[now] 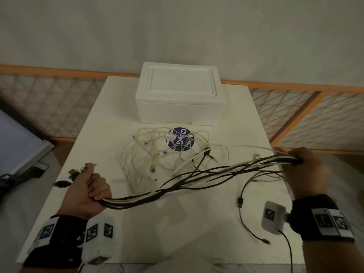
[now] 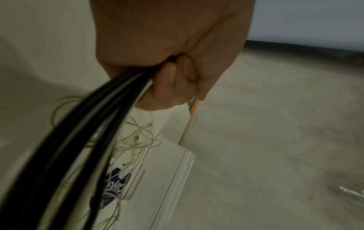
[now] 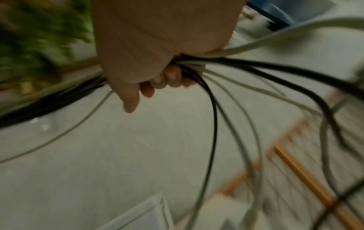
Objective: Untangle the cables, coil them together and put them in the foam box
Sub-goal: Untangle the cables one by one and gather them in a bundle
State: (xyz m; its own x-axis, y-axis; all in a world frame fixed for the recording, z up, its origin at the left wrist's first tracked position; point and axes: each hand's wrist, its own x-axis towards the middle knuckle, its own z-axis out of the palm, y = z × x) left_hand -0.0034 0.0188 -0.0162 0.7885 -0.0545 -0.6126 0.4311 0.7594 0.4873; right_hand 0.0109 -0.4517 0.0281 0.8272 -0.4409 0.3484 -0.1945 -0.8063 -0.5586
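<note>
left hand (image 1: pixel 86 189) fists one end of a black-and-white cable bundle (image 1: pixel 197 180), plugs poking out past the thumb; the bundle spans above the white table (image 1: pixel 177 233) to the right hand (image 1: pixel 303 170), fist also clenched round it. step looks like straightening gathered cables before coiling. thin white cable tangle (image 1: pixel 157 154) still lies mid-table, closed foam box (image 1: pixel 180 95) behind it, so next: loop the bundle, then free the tangle.

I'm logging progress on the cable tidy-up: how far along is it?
Done: a mixed black and white bundle is gathered. In hand: left hand and right hand grip it, stretched between them. Left: the white tangle on the table, coiling, and the foam box, lid still on.
</note>
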